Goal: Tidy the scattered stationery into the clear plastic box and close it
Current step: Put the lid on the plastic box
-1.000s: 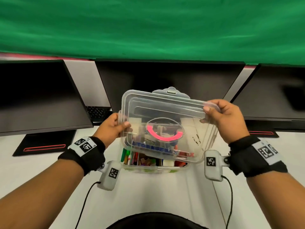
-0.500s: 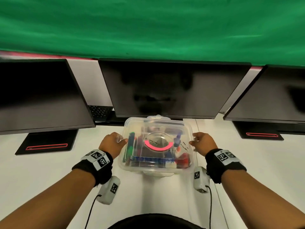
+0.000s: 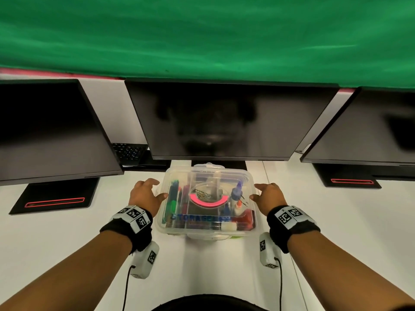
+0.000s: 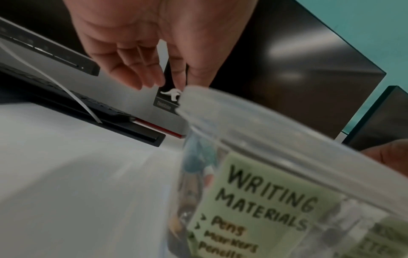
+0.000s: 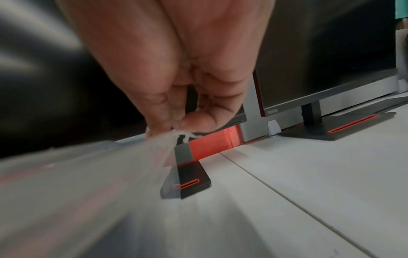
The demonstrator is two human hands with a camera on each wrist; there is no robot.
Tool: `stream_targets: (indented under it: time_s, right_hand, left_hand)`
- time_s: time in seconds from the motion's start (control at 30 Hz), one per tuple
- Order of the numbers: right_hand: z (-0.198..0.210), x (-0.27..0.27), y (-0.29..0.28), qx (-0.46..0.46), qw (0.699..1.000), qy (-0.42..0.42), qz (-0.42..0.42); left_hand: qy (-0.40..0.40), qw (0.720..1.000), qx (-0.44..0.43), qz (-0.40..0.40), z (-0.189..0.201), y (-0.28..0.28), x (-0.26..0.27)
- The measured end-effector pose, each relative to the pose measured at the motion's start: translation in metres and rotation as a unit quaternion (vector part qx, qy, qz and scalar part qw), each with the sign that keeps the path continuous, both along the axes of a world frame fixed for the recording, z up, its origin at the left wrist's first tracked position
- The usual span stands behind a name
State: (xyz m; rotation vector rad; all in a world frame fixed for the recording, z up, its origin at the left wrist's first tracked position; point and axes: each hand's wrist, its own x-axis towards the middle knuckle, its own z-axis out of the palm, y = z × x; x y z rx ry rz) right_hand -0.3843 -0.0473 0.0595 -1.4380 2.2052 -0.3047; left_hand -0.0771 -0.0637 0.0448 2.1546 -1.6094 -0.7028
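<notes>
Left hand [image 3: 145, 195] at left edge of clear rectangular plastic box [image 3: 207, 230], fingers loosely extended, thumb tip touching lid rim; holds nothing. Right hand [image 3: 268, 196] mirrors it at right edge, fingers relaxed; right wrist view shows fingertips [image 5: 159, 129] on lid corner, blurred. Box sits flat on white desk [image 3: 67, 232], just before centre black monitor [image 3: 224, 122]. Clear lid [image 3: 208, 176] on top. Long axis left-right. Green "WRITING MATERIALS" label [image 4: 260, 209] on left side wall. Pens, markers lie inside, pointing front-to-back.
</notes>
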Motion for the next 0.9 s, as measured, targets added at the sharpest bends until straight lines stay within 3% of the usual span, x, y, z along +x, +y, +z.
stream_targets:
  time_s: [0.3, 0.4, 0.47, 0.6, 0.7, 0.9]
  right_hand:
    - [0.013, 0.004, -0.003, 0.042, 0.999, 0.016, -0.019]
    - [0.018, 0.006, -0.010, 0.063, 0.997, 0.039, 0.014]
    - [0.021, 0.014, -0.016, 0.051, 0.995, 0.069, 0.050]
    - [0.025, 0.039, -0.037, 0.065, 0.975, 0.090, 0.192]
    - [0.028, 0.058, -0.051, 0.122, 0.954, 0.097, 0.255]
    - [0.023, 0.066, -0.079, 0.181, 0.940, 0.128, 0.260]
  left_hand:
    - [0.030, 0.999, 0.040, 0.009, 0.005, -0.008, -0.004]
    - [-0.022, 0.997, 0.002, -0.071, 0.004, -0.003, -0.007]
    - [-0.062, 0.980, -0.050, -0.181, 0.005, 0.003, -0.013]
    - [-0.143, 0.891, 0.015, -0.431, 0.009, 0.019, -0.032]
    - [-0.210, 0.862, 0.023, -0.460, 0.001, 0.026, -0.042]
    - [-0.218, 0.876, 0.038, -0.429, -0.001, 0.031, -0.048]
